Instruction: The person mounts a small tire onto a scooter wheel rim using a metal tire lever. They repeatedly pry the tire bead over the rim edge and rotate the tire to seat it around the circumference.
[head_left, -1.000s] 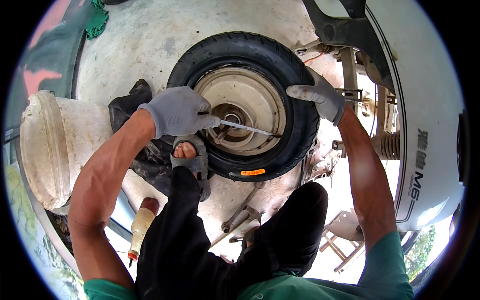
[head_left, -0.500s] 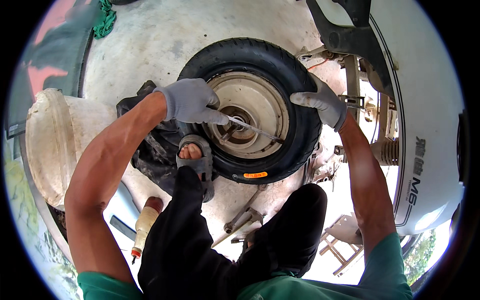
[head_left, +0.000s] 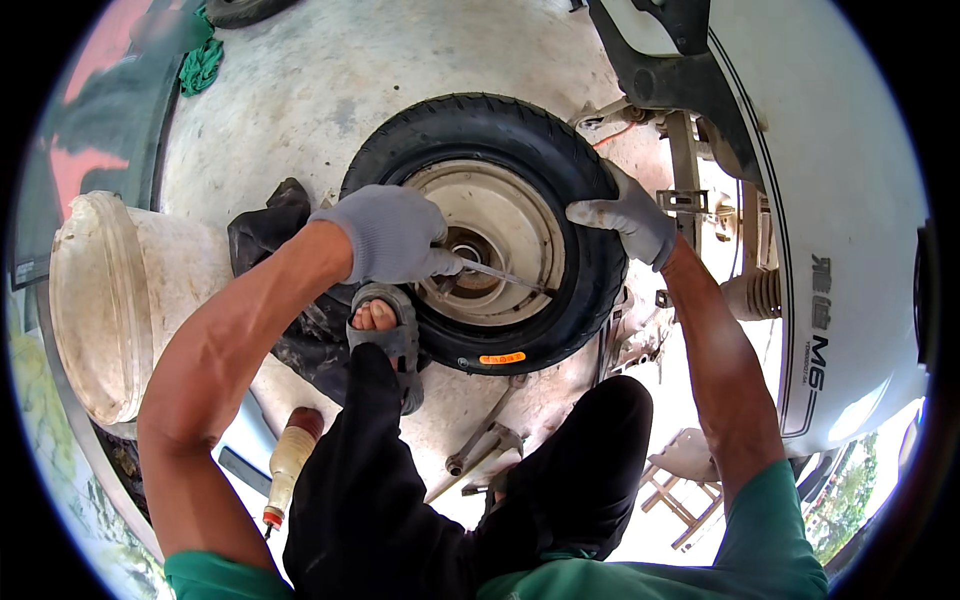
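A black tyre (head_left: 470, 125) on a cream wheel rim (head_left: 440, 185) lies on the floor in front of me. My gloved left hand (head_left: 390, 235) is closed around one end of a thin metal tyre lever (head_left: 508, 277), above the left side of the rim. The lever slants over the hub, and its far tip meets the rim's right edge, by the tyre bead. My gloved right hand (head_left: 630, 215) grips the tyre's right side, thumb on the sidewall, other fingers partly hidden beyond the tread. My sandalled left foot (head_left: 380, 325) is against the tyre's near left edge.
A raised white vehicle body (head_left: 840, 250) stands to the right, its suspension parts exposed. A dirty white bucket (head_left: 95, 300) lies at left, near dark cloth (head_left: 270, 225). A bottle (head_left: 292, 460) and metal parts (head_left: 490, 445) lie nearer me; a green rag (head_left: 200, 68) lies farther off.
My left hand has come slightly nearer me relative to the wheel, swinging the lever to a flatter slant. Its tip stays by the rim edge. The whole view has shifted a little.
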